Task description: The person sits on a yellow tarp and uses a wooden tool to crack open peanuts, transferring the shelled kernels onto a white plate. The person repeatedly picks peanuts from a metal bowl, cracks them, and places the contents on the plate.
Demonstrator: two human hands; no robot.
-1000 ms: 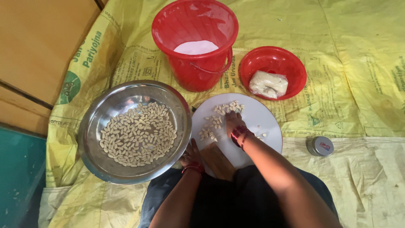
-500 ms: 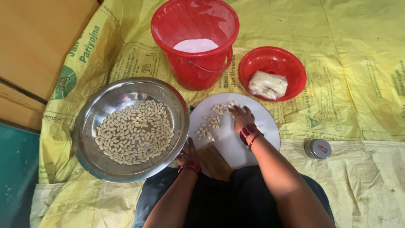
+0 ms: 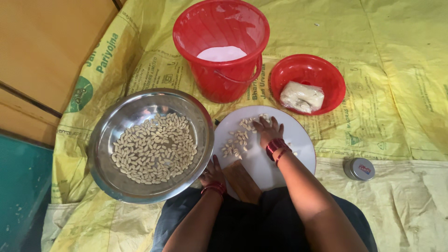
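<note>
A scatter of pale shelled peanuts (image 3: 239, 140) lies on the left and far part of a round white plate (image 3: 298, 140), which rests on a yellow printed sheet (image 3: 401, 70) spread over the floor, near the sheet's middle and close to the person's lap. The right hand (image 3: 269, 130) lies palm down on the plate's far part, fingers spread and flat over the nuts at that edge; it presses or brushes them rather than closing on any, and whether a nut is caught beneath the fingers cannot be told. A red bangle (image 3: 277, 146) circles that wrist. The left hand (image 3: 212, 171) rests at the plate's near left edge, just where the plate meets the rim of a steel bowl (image 3: 109, 135); its fingers are loosely curled, and whether they hold the plate's edge or only touch it cannot be told. Red bangles (image 3: 214, 188) sit on this wrist too. A brown wooden piece (image 3: 240, 181) lies under the plate's near edge, between the two forearms.

The steel bowl stands just left of the plate, touching or overlapping its edge, and holds a broad layer of the same peanuts. Beyond the plate, toward the sheet's far edge, stands a red bucket (image 3: 224, 79) with white powder inside. To its right is a red bowl (image 3: 326, 74) holding a clear bag of pale stuff (image 3: 302, 96). A small round tin (image 3: 359, 168) lies right of the plate, well apart.
</note>
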